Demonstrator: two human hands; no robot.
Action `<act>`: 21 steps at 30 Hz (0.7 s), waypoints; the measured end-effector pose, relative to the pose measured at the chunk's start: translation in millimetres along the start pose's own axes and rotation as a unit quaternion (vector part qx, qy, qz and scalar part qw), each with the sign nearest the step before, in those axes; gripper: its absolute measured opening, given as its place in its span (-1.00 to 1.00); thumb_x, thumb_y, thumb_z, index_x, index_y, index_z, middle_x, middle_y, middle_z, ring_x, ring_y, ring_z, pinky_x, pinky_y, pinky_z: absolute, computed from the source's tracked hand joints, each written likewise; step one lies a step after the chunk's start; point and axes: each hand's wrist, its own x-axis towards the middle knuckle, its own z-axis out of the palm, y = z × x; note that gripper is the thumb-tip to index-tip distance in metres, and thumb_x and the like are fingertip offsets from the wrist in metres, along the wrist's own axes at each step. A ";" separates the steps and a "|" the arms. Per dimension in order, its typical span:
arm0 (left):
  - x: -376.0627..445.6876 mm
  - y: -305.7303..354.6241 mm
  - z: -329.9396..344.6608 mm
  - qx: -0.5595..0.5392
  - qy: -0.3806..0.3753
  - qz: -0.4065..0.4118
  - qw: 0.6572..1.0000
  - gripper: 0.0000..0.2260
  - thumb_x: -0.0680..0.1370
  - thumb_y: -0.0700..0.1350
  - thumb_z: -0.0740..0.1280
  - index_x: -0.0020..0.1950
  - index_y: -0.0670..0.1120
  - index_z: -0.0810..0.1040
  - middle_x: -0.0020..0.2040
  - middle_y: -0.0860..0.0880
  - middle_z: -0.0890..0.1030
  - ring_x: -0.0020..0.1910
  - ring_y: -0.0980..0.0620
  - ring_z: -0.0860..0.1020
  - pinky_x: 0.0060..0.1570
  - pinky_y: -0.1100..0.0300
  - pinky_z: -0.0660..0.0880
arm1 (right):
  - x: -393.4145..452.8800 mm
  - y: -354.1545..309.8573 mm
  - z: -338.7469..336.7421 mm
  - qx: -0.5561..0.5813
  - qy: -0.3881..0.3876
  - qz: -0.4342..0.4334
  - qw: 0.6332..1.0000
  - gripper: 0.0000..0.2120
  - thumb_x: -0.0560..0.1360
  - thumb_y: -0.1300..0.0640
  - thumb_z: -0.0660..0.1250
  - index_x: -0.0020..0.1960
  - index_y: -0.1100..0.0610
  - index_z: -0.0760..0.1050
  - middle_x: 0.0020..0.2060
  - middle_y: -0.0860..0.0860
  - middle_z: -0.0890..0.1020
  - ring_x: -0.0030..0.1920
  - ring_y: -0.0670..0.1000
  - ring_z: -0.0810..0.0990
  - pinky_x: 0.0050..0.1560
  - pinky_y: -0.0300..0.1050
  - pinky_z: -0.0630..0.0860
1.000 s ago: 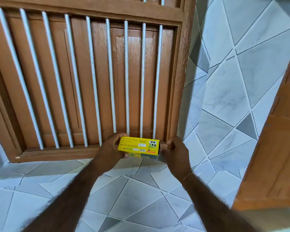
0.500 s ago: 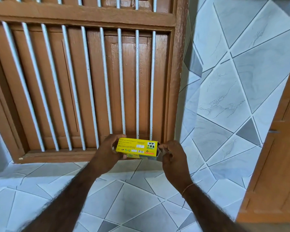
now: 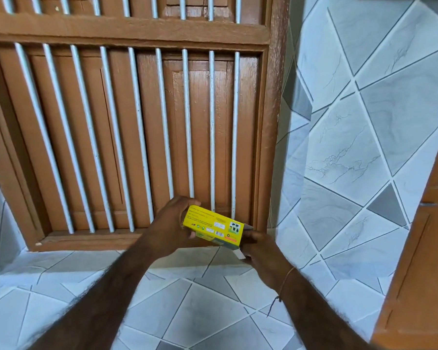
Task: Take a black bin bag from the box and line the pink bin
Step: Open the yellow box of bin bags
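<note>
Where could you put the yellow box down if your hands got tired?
On the tiled ledge under the forearms, below the wooden window frame; it looks bare. The wooden sill is narrow, with bars crowding it. Both hands, left and right, hold the box.

The left end of the yellow box (image 3: 211, 227) is hidden inside the left hand (image 3: 171, 229); its right end is partly covered by the right hand (image 3: 259, 251), so the contents cannot be seen. The print on the box face is too small to read. Both forearms run off the lower edge. The barred wooden window (image 3: 127, 127) is cut by the top and left edges, the wooden door (image 3: 425, 261) by the right edge.
</note>
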 end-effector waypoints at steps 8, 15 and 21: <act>28.3 53.4 -11.5 0.161 -0.100 0.137 0.972 -0.61 0.29 -0.09 0.36 0.11 0.10 0.51 0.09 0.06 0.46 0.10 0.00 0.48 0.08 0.07 0.50 | 9.0 22.6 25.7 0.433 -0.015 0.188 0.882 -0.78 0.47 0.18 0.25 -0.14 0.26 0.63 -0.24 0.18 0.68 -0.24 0.18 0.66 -0.12 0.04 0.55; 25.2 0.0 -33.0 0.046 0.000 0.042 0.998 -0.50 0.19 -0.33 0.39 0.14 -0.17 0.56 0.02 -0.06 0.49 -0.09 0.25 0.51 -0.05 0.46 0.42 | 21.6 48.8 1.3 0.450 0.101 0.197 0.865 -0.91 0.48 0.29 0.20 -0.03 0.26 0.43 -0.10 0.21 0.48 -0.29 0.11 0.48 -0.54 -0.25 0.49; -20.7 -68.7 3.3 -0.036 0.047 -0.205 0.977 -0.47 0.20 -0.52 0.49 0.08 -0.15 0.55 -0.07 -0.11 0.59 -0.09 -0.04 0.55 -0.11 0.18 0.45 | 20.4 49.5 -32.9 0.380 0.168 0.153 0.897 -0.98 0.50 0.30 0.26 -0.08 0.26 0.45 -0.08 0.19 0.48 -0.18 0.13 0.46 -0.48 -0.23 0.55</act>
